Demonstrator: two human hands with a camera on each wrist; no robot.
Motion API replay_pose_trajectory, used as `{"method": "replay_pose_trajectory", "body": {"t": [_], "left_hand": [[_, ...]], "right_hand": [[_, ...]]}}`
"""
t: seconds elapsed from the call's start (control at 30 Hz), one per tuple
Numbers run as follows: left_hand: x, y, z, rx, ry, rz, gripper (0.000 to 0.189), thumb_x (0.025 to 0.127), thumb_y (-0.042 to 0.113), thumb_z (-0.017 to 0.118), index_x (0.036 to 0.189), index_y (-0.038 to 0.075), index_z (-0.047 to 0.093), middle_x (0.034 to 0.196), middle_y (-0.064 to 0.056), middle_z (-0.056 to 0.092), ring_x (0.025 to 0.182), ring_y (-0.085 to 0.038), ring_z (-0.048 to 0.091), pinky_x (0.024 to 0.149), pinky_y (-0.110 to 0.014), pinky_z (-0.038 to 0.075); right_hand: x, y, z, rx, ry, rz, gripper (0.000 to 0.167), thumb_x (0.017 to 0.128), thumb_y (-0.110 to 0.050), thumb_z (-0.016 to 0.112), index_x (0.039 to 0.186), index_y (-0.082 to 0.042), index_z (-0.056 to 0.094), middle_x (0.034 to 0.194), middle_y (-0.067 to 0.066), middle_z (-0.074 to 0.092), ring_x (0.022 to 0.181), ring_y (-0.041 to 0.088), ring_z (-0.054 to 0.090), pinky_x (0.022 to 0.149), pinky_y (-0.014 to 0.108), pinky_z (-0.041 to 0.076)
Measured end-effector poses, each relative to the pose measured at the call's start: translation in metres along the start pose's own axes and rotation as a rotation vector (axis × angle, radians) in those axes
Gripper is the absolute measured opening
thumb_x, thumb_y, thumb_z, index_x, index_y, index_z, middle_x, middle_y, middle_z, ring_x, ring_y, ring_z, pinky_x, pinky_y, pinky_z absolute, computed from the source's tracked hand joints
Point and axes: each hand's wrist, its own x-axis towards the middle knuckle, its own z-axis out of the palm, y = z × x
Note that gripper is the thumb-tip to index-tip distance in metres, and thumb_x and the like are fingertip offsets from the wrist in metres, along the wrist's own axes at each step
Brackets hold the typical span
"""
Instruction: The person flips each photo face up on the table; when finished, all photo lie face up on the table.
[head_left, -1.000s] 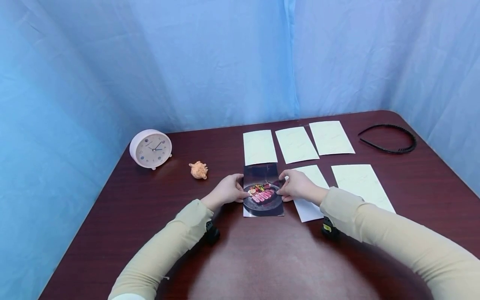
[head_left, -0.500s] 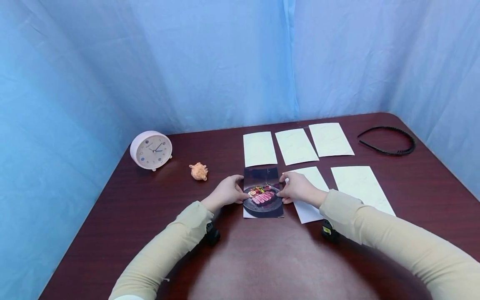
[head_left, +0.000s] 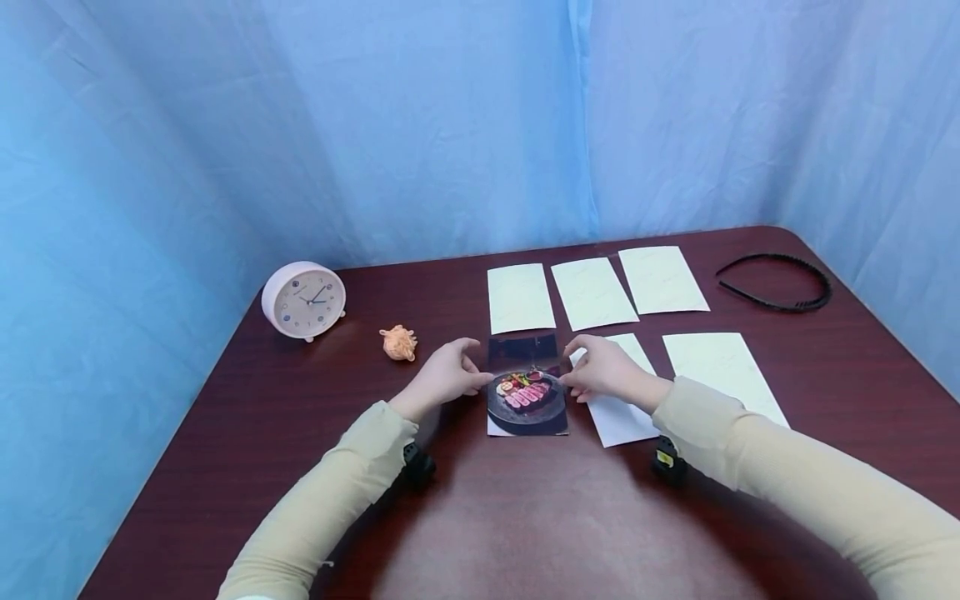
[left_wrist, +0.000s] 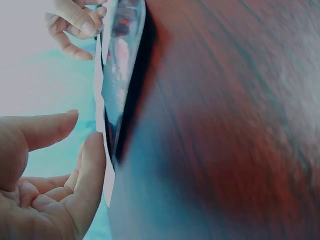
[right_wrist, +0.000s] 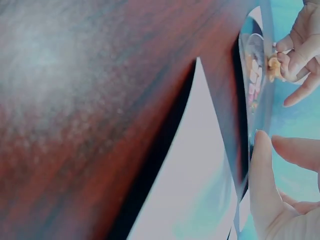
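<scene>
the food photo (head_left: 527, 396) lies face up on the counter (head_left: 465, 517), long axis running toward the far curtain (head_left: 450, 125), between the left hand (head_left: 444, 377) and the right hand (head_left: 611, 368). neither looks nearer: each sits at a long edge, thumb parted loosely from fingers, with no grip that i can see.

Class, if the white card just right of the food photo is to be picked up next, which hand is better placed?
Probably the right hand: in the head view it overlaps that white card. The left hand is across the food photo, by its left edge.
</scene>
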Motion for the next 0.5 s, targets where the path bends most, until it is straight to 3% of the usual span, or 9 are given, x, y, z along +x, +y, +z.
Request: {"method": "replay_pose_trajectory", "body": {"t": [0.3,0.5], "left_hand": [[-0.009,0.012,0.005,0.024,0.045,0.091,0.058,0.084,0.016,0.072,0.135,0.001,0.047,0.079,-0.008,0.065,0.061,-0.011,0.055,0.054,-0.023,0.044],[-0.016,0.019,0.015,0.012,0.034,0.143,0.057,0.085,0.017,0.070,0.134,0.000,0.047,0.081,-0.007,0.065,0.061,-0.011,0.051,0.056,-0.023,0.042]], "right_hand": [[-0.014,0.005,-0.011,0.031,-0.002,-0.048,0.047,0.085,-0.007,0.067,0.125,0.008,0.046,0.083,0.016,0.069,0.063,0.014,0.065,0.058,0.031,0.057],[-0.023,0.010,-0.014,0.041,-0.017,-0.056,0.047,0.085,-0.008,0.067,0.124,0.008,0.047,0.082,0.015,0.068,0.066,0.014,0.065,0.059,0.031,0.057]]}}
